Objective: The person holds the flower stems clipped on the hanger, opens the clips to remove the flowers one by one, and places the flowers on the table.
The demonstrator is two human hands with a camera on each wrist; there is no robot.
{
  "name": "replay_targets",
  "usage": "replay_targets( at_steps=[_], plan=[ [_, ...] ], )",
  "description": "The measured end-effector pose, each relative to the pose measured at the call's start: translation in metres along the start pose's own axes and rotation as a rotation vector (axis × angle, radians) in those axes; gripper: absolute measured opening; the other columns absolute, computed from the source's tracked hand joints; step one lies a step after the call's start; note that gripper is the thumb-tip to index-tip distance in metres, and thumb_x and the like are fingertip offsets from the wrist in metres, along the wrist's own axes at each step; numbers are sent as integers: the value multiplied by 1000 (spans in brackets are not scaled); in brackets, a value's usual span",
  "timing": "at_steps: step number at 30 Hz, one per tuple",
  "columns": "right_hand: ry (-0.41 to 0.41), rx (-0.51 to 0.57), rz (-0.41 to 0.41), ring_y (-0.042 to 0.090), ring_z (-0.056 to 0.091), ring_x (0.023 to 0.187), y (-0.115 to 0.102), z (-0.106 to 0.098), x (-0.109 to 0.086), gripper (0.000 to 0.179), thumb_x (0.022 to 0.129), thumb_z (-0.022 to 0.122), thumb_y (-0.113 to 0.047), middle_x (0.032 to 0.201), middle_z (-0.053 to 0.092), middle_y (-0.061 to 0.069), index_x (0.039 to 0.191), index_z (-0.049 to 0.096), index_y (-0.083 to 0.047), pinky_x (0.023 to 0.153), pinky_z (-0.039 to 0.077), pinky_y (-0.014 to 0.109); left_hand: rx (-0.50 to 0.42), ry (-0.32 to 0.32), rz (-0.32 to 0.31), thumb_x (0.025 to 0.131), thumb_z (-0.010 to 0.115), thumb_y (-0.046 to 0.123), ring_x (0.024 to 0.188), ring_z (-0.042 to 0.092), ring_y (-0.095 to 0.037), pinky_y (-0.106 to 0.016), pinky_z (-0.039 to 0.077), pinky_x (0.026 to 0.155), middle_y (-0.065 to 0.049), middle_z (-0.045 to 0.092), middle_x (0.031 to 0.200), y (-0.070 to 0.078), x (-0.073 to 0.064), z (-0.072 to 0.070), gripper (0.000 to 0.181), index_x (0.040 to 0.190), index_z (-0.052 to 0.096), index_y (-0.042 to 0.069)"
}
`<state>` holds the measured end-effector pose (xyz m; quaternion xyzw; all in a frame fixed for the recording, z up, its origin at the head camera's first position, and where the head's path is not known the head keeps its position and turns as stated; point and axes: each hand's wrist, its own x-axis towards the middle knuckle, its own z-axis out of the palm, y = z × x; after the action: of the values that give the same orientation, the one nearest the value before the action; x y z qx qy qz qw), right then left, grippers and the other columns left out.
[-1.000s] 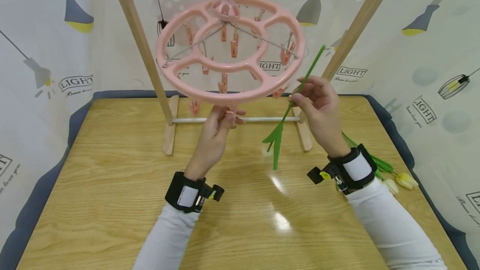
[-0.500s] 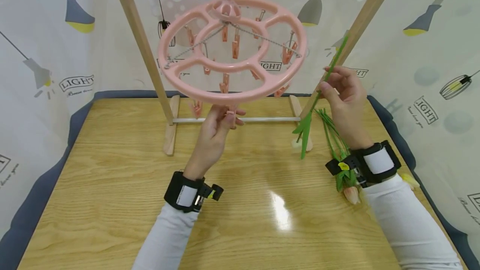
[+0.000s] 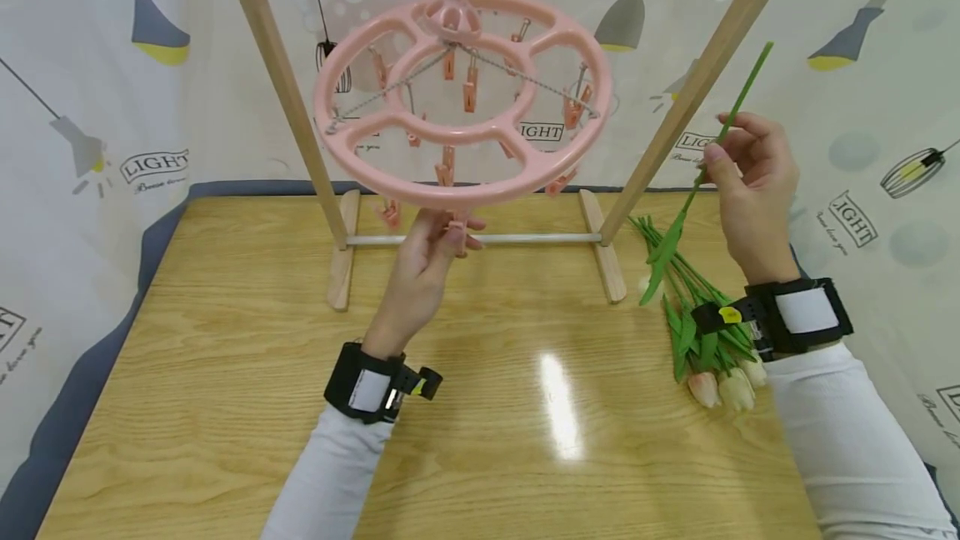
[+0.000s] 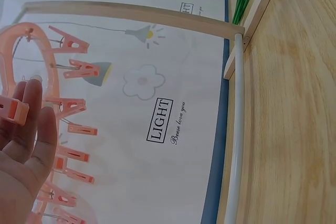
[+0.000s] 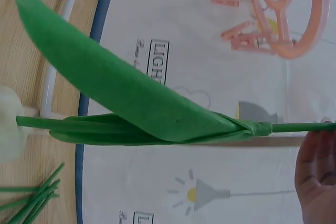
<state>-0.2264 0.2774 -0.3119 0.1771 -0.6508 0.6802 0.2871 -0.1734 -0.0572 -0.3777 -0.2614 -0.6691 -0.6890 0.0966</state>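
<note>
My left hand [image 3: 420,265] is under the front rim of a round pink clip hanger [image 3: 480,192] and pinches one of its dangling clothespins [image 3: 458,238]. Up close in the left wrist view, that clothespin [image 4: 14,110] lies against the fingers. Off to the right of the hanger, my right hand [image 3: 761,194] pinches the green stem of a tulip [image 3: 738,102] between thumb and fingers. The tulip hangs bloom down, tilted, with its leaf [image 3: 663,252] below the hand. Its whitish bloom [image 5: 9,124] shows at the left edge of the right wrist view.
Several tulips [image 3: 735,390] lie bunched on the wooden table [image 3: 300,440] at right, below the right wrist. A wooden frame [image 3: 708,82] with a white crossbar [image 3: 525,238] stands around the hanger. Other pink clothespins [image 4: 71,108] dangle from the ring. Printed cloth hangs behind.
My right hand has carried the tulip rightward, away from the hanger, past the frame's right post and over the bunched tulips. My left hand has stayed at its clothespin.
</note>
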Motion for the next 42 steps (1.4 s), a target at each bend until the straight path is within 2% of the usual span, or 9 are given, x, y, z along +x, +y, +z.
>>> replay_targets(
  at_steps=[5,12,17,19,25,32,35,39,42],
  plan=[
    [93,-3,-4,15,55,70,2,-16,5,27,88,56,15,81,59,5,113,62,4,60,52,15,-5,3,-6,104,39,15,95,57,-48,-27,48,80,-32,57,115,-1,-1,-1,37,136,37,-3],
    [171,-84,20,15,57,71,8,-38,12,27,88,60,10,81,59,4,114,64,1,58,53,14,13,4,-13,105,38,15,94,60,-40,-28,49,81,-30,58,115,0,-2,-2,38,140,36,0],
    [225,-128,51,13,57,68,12,-50,15,28,87,64,7,77,61,2,114,67,0,55,52,12,4,6,-15,105,38,13,95,58,-46,-27,49,81,-31,58,114,0,-2,-2,39,142,35,1],
    [246,-166,64,11,57,66,12,-56,18,28,87,65,5,76,62,0,114,69,-2,54,52,11,6,8,-17,105,38,12,95,59,-44,-27,49,81,-31,58,114,-1,-2,-2,39,142,35,1],
    [301,-364,143,7,56,69,7,-77,30,28,87,67,0,79,61,-5,114,72,-8,55,51,7,24,11,-19,105,38,10,93,61,-30,-27,50,81,-30,59,114,-1,-4,-3,44,148,30,6],
    [307,-651,233,-3,53,76,10,-100,34,32,91,65,-7,83,57,-18,122,69,-16,66,44,7,14,11,-16,105,38,12,95,59,-42,-27,49,82,-31,59,114,-1,-3,-3,40,143,34,1],
    [292,-787,263,-8,49,76,15,-109,31,33,93,62,-13,84,52,-25,126,66,-19,69,38,10,5,10,-19,104,38,13,95,59,-44,-26,49,81,-31,59,114,-1,-4,-3,39,141,35,0],
    [245,-996,261,-16,41,72,21,-122,26,34,97,58,-20,82,41,-32,130,63,-21,66,33,9,-7,10,-19,104,39,15,95,58,-45,-26,49,81,-33,58,114,-2,-4,-2,38,138,36,-2],
    [187,-1088,275,-17,38,70,26,-131,23,34,98,56,-21,80,38,-31,131,62,-20,61,32,7,-11,10,-14,104,39,15,95,57,-47,-26,49,81,-34,58,114,-2,-4,-2,36,135,38,-4]
  ],
)
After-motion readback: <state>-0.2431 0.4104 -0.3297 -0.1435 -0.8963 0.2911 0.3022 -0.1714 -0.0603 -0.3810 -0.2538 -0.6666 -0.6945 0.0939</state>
